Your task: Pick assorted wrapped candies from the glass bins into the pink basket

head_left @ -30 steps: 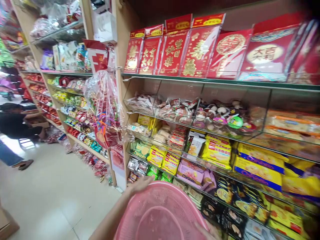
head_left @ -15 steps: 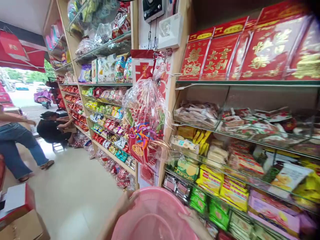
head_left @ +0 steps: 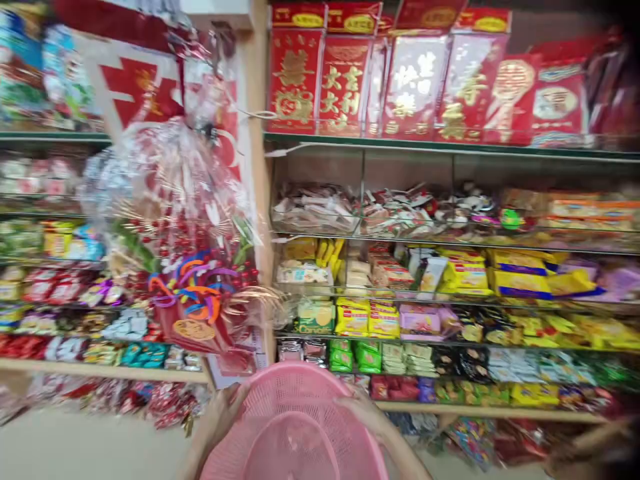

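Note:
A pink plastic basket (head_left: 293, 443) with perforated sides is held between my two hands at the bottom of the head view. My left hand (head_left: 225, 410) is closed on its left rim. On the right, my right hand (head_left: 363, 413) grips the opposite rim, thumb over the inside. The bottom of the basket shows no goods that I can make out. Beyond it hangs a clear-wrapped decoration (head_left: 195, 267) with red berries, gold strands and colourful curled pieces, apart from both hands.
Shelves of packaged snacks (head_left: 367, 317) fill the right side. Red envelopes (head_left: 345, 80) stand on the upper glass shelf. More sweets (head_left: 55, 283) lie on shelves at left. Bagged goods (head_left: 165, 403) sit low over the pale floor (head_left: 100, 447).
My view has turned right and come nearer the shelves. The doorway and the other people have left the view. Both hands still hold the pink basket.

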Action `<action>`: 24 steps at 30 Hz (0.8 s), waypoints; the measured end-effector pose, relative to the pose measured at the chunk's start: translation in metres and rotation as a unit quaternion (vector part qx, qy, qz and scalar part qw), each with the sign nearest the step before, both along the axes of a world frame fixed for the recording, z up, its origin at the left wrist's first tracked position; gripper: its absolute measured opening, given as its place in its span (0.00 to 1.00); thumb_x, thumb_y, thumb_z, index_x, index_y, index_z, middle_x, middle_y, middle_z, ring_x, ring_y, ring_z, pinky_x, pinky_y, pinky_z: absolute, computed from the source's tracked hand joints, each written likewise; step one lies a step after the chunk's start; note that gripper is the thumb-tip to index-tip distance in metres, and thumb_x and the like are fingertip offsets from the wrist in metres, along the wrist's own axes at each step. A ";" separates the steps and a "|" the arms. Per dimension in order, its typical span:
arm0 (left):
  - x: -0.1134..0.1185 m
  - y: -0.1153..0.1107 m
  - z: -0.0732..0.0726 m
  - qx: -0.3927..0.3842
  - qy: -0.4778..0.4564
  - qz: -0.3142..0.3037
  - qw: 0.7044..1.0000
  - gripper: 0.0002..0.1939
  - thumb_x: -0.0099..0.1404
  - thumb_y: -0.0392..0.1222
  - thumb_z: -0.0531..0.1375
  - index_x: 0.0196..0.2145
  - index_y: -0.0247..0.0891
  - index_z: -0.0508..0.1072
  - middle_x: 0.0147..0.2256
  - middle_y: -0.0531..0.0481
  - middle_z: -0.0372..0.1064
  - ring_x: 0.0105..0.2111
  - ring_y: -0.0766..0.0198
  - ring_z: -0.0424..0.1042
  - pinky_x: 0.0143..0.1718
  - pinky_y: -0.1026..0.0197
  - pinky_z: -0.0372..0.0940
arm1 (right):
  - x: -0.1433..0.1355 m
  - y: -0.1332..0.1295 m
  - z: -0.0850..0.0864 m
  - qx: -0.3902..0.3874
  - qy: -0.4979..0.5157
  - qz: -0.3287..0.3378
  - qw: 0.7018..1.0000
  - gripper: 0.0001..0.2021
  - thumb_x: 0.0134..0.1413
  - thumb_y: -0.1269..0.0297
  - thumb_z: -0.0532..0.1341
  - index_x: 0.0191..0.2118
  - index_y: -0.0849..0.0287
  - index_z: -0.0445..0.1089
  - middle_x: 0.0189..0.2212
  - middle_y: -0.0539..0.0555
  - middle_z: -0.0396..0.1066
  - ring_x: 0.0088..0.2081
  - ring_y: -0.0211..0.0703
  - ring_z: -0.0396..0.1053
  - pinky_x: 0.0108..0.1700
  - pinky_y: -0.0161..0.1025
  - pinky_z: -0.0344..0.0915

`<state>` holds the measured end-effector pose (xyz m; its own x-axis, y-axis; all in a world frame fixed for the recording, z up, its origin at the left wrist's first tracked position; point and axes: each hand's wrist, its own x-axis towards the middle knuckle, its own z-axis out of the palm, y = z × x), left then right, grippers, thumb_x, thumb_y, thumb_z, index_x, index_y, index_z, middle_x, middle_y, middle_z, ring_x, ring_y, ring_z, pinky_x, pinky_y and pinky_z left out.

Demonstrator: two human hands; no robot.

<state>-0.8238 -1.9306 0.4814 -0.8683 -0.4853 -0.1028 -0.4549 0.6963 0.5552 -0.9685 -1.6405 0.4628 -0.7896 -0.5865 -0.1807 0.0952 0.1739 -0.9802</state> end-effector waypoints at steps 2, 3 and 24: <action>-0.038 0.025 0.003 -0.005 0.011 -0.057 0.998 0.25 0.63 0.58 0.42 0.34 0.40 0.72 0.28 0.50 0.71 0.33 0.61 0.71 0.33 0.66 0.59 | -0.009 0.036 0.000 0.002 -0.003 -0.040 0.999 0.19 0.39 0.57 0.62 0.39 0.62 0.73 0.39 0.55 0.72 0.43 0.49 0.67 0.49 0.45 0.59; -0.056 0.040 0.005 -0.004 0.011 -0.071 0.997 0.25 0.64 0.58 0.42 0.36 0.40 0.72 0.30 0.48 0.72 0.34 0.60 0.72 0.33 0.66 0.59 | -0.013 0.054 0.000 -0.002 -0.008 -0.053 0.999 0.20 0.39 0.56 0.62 0.40 0.62 0.73 0.39 0.55 0.72 0.43 0.49 0.67 0.49 0.45 0.59; -0.205 0.167 0.086 -0.055 0.051 -0.157 0.985 0.26 0.63 0.59 0.43 0.28 0.38 0.70 0.28 0.47 0.72 0.30 0.60 0.70 0.29 0.66 0.55 | -0.094 0.194 0.066 -0.042 -0.057 -0.153 0.986 0.25 0.37 0.51 0.64 0.43 0.59 0.72 0.45 0.56 0.70 0.50 0.53 0.64 0.51 0.43 0.61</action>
<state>-1.0284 -1.7637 0.5676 -0.9804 -0.1945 0.0316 -0.1528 0.8517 0.5012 -1.0626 -1.4468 0.5291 -0.9094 -0.3402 -0.2392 0.2405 0.0388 -0.9699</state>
